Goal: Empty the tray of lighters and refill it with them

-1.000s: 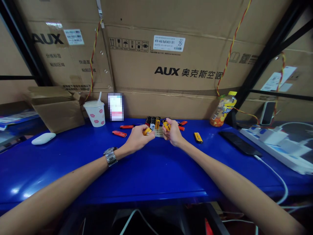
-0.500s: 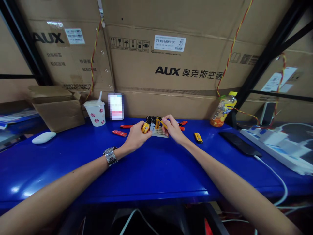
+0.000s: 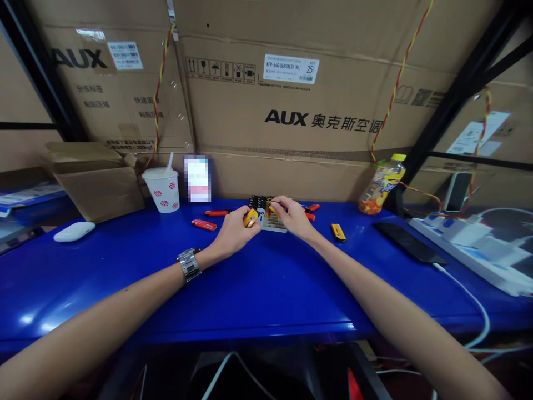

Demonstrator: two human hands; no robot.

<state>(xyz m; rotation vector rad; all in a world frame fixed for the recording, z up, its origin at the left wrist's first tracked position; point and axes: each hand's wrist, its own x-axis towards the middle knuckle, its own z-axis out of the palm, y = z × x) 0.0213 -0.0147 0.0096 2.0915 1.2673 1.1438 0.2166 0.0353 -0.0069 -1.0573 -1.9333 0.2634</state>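
My left hand (image 3: 233, 232), with a metal watch on the wrist, is closed around yellow batteries (image 3: 250, 218); how many cannot be told. My right hand (image 3: 295, 218) pinches one yellow battery (image 3: 273, 209) over a pale tray (image 3: 273, 227) with small compartments. Black-topped batteries (image 3: 259, 201) stand upright in the tray's back left part, while its front compartments show bare. Fingers of the right hand hide the tray's right side. Farther right lies a yellow-and-black battery pack (image 3: 338, 233). Red packs (image 3: 204, 224) lie left of the tray, with more red pieces (image 3: 310, 216) behind the right hand.
A paper cup with a straw (image 3: 161, 190), a lit phone (image 3: 197, 179), an opened carton (image 3: 97, 180) and a white case (image 3: 74, 231) are at left. A drink bottle (image 3: 381, 186), a black phone (image 3: 408, 243) and a power strip (image 3: 470, 250) stand right. Large cartons (image 3: 333, 144) form the back.
My right hand has shifted slightly left over the tray, bringing the pinched battery nearer the standing ones. My left hand still grips its batteries. The view has tilted a little.
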